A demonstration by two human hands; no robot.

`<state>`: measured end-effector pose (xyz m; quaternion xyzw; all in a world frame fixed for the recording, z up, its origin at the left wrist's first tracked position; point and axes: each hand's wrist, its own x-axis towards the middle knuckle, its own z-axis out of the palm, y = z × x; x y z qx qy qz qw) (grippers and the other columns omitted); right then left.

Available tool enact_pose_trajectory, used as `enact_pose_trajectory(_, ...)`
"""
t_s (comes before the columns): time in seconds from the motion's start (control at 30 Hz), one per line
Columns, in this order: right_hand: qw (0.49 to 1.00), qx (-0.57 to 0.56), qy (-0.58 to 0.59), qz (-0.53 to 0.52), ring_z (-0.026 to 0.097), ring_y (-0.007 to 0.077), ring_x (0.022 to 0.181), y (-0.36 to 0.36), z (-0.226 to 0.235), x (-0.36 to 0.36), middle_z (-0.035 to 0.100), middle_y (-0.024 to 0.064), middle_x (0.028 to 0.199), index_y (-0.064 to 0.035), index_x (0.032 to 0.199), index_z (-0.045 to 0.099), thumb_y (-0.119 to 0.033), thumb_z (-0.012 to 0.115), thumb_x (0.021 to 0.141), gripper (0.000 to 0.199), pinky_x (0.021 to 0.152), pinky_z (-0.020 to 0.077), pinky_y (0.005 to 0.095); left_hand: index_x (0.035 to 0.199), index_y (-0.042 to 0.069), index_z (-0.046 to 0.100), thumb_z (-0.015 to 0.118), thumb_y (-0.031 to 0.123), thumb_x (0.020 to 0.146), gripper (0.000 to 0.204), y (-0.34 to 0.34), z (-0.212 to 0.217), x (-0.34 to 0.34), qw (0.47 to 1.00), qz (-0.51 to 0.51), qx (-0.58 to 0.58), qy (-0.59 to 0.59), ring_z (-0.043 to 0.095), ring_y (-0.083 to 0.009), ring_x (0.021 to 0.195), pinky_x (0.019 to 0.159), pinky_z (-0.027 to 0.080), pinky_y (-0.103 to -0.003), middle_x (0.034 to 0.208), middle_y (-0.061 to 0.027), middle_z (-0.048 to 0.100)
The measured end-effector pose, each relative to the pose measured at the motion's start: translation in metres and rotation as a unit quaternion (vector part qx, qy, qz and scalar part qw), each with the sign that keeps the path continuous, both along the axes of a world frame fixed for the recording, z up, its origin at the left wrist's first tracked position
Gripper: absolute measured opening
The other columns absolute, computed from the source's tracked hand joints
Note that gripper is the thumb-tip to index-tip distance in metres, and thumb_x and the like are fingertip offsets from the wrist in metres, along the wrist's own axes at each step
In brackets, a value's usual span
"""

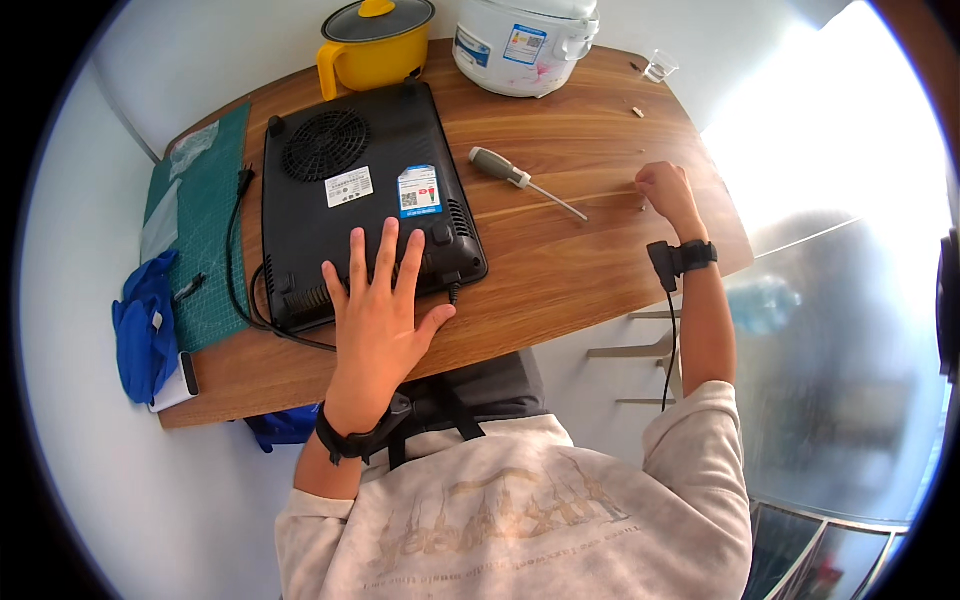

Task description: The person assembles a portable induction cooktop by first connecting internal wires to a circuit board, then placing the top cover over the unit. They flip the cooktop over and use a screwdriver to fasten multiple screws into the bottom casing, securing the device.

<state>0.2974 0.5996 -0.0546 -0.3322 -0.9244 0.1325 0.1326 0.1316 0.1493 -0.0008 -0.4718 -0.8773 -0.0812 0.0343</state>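
Note:
An induction cooker (pixel 300 235) lies upside down on the wooden table, its black underside with a round fan grille (pixel 326 145) facing up. My left hand (pixel 378 290) rests on its near edge, fingers spread and stretched out. Over the table's right side, my right hand (pixel 667 190) is closed with the fingertips pinched together; whatever they may hold is hidden. A tiny screw-like bit (pixel 643 209) lies just below those fingers. Between the cooker and my right hand lies a screwdriver (pixel 500 168) with a grey handle, its metal shaft pointing toward me.
At the back stand a yellow pot (pixel 370 65) and a white rice cooker (pixel 520 50). A small clear cup (pixel 660 66) is at the far right. A green cutting mat (pixel 205 240), a blue cloth (pixel 147 325) and the black power cord (pixel 233 245) lie to the left.

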Motion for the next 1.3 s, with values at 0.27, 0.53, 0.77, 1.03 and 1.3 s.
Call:
enact_pose_trajectory(0.27, 0.983, -0.120, 0.122, 0.068, 0.074, 0.0204, 0.080, -0.117, 0.061, -0.019, 0.075, 0.0107, 0.085, -0.0021, 0.098, 0.073, -0.005, 0.072, 0.087, 0.012, 0.073, 0.0581, 0.0326, 0.161, 0.021, 0.035, 0.070, 0.053, 0.089, 0.086, -0.002, -0.005, 0.000, 0.999, -0.004, 0.015, 0.032, 0.024, -0.0437, 0.153, 0.115, 0.022, -0.074, 0.168, -0.0106, 0.027)
enact_pose_trajectory(0.53, 0.919, -0.285, 0.168, 0.216, 0.075, 0.0201, 0.076, -0.234, 0.058, -0.049, 0.074, 0.0124, 0.082, -0.0008, 0.095, 0.072, -0.006, 0.074, 0.086, 0.011, 0.076, 0.0592, 0.0296, 0.160, 0.021, 0.036, 0.072, 0.051, 0.089, 0.085, -0.003, -0.003, -0.001, 1.000, -0.002, 0.021, 0.020, 0.025, -0.0434, 0.153, 0.115, 0.022, -0.074, 0.168, -0.0101, 0.026)
enact_pose_trajectory(0.77, 0.926, -0.225, 0.174, 0.248, 0.074, 0.0221, 0.079, -0.243, 0.043, -0.058, 0.074, 0.0098, 0.087, -0.0009, 0.096, 0.073, -0.002, 0.073, 0.086, 0.010, 0.076, 0.0600, 0.0302, 0.160, 0.022, 0.035, 0.066, 0.055, 0.091, 0.083, -0.004, -0.004, -0.001, 1.000, 0.003, 0.018, 0.013, 0.024, -0.0436, 0.153, 0.116, 0.020, -0.074, 0.169, -0.0095, 0.026)
enact_pose_trajectory(1.03, 0.936, -0.153, 0.179, 0.263, 0.071, 0.0268, 0.078, -0.248, 0.036, -0.060, 0.071, 0.0101, 0.088, -0.0034, 0.094, 0.072, -0.005, 0.074, 0.086, 0.008, 0.070, 0.0579, 0.0333, 0.160, 0.022, 0.035, 0.071, 0.052, 0.088, 0.086, -0.003, -0.004, 0.000, 1.000, 0.002, 0.024, 0.010, 0.024, -0.0430, 0.153, 0.115, 0.021, -0.074, 0.168, -0.0100, 0.026)
enact_pose_trajectory(1.3, 0.931, -0.147, 0.197, 0.270, 0.067, 0.0311, 0.074, -0.250, 0.032, -0.059, 0.069, 0.0107, 0.086, -0.0033, 0.092, 0.070, -0.005, 0.073, 0.087, 0.006, 0.066, 0.0532, 0.0377, 0.159, 0.020, 0.037, 0.077, 0.049, 0.085, 0.089, -0.004, -0.007, -0.001, 0.999, 0.000, 0.035, 0.024, 0.027, -0.0430, 0.151, 0.114, 0.025, -0.074, 0.167, -0.0108, 0.028)
